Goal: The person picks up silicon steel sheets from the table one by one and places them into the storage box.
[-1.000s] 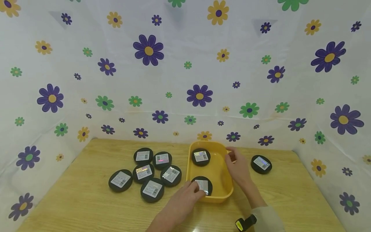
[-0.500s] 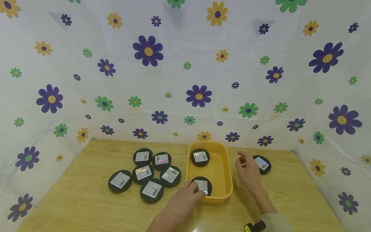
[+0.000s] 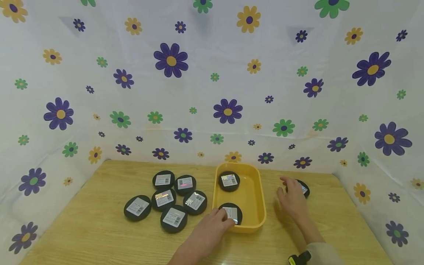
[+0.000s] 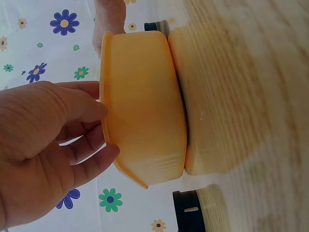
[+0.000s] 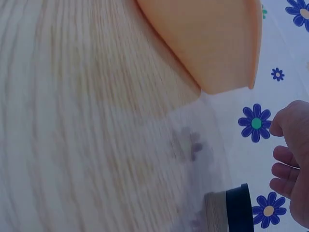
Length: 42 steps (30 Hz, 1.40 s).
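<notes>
A yellow plastic tray (image 3: pixel 246 200) stands on the wooden table, with two black round discs lying in it. The back disc (image 3: pixel 229 181) bears a white label; the front disc (image 3: pixel 237 213) is partly covered by my left hand (image 3: pixel 210 228). That hand pinches the tray's near left rim, its thumb outside the wall (image 4: pixel 145 101) in the left wrist view and its fingers reaching over the edge. Right of the tray, my right hand (image 3: pixel 293 198) is raised with loosely bent fingers, holding nothing. It overlaps another black disc (image 3: pixel 306 189) in the head view.
Several labelled black discs lie grouped left of the tray, among them an outer left disc (image 3: pixel 137 208) and a front disc (image 3: pixel 173 218). A white flower-patterned cloth (image 3: pixel 198 88) closes off the back and sides of the table (image 3: pixel 89 228).
My right hand has left the tray's right rim and moved right to the lone disc, now partly covering it. My left hand stays on the rim; the tray and discs have not moved.
</notes>
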Each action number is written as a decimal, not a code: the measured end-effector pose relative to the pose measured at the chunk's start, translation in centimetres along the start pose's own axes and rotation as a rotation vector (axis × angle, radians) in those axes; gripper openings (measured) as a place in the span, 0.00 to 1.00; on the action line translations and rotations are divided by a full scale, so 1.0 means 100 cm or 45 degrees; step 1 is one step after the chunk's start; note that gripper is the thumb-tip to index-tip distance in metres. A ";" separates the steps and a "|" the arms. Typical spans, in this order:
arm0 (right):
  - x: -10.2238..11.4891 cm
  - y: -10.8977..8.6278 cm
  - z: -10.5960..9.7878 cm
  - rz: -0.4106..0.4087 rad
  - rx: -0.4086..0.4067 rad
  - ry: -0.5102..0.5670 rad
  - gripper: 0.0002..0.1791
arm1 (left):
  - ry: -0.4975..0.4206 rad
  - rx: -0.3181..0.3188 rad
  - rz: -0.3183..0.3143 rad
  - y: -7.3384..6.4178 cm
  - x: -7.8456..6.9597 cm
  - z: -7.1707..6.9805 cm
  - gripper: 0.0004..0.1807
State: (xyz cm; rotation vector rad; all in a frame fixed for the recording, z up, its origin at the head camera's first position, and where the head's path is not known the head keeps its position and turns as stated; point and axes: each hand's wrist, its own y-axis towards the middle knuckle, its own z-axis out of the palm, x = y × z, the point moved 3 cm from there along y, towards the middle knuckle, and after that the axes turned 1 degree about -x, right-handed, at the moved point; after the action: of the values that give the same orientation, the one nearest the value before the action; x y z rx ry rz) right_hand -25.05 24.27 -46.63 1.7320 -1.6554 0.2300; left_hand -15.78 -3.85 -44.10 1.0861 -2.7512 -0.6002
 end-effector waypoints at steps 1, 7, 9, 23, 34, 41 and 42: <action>-0.002 0.000 -0.001 -0.008 -0.002 -0.008 0.22 | -0.001 -0.001 -0.001 0.000 0.000 0.000 0.14; -0.018 0.004 -0.006 -0.046 -0.012 -0.074 0.23 | -0.002 -0.020 0.012 0.000 0.000 0.000 0.15; -0.025 0.005 -0.008 -0.026 0.007 -0.104 0.24 | 0.011 -0.037 0.022 -0.001 0.000 0.000 0.15; -0.049 0.001 -0.017 0.202 0.128 -0.137 0.29 | 0.016 -0.028 -0.023 -0.001 0.001 0.001 0.15; -0.057 0.000 -0.014 0.314 0.213 -0.103 0.37 | -0.014 0.040 -0.073 -0.001 0.002 0.002 0.17; -0.062 0.002 -0.013 0.355 0.243 -0.013 0.41 | -0.006 0.025 -0.080 -0.001 0.002 0.002 0.16; -0.062 0.003 -0.013 0.356 0.241 0.000 0.42 | -0.002 0.020 -0.078 -0.002 0.002 0.002 0.16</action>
State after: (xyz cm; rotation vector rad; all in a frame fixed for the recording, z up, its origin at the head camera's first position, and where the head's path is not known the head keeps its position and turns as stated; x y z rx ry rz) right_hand -25.86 30.04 -49.20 1.6274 -1.9263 0.5319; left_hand -15.85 -3.99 -44.36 1.1777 -2.7369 -0.5882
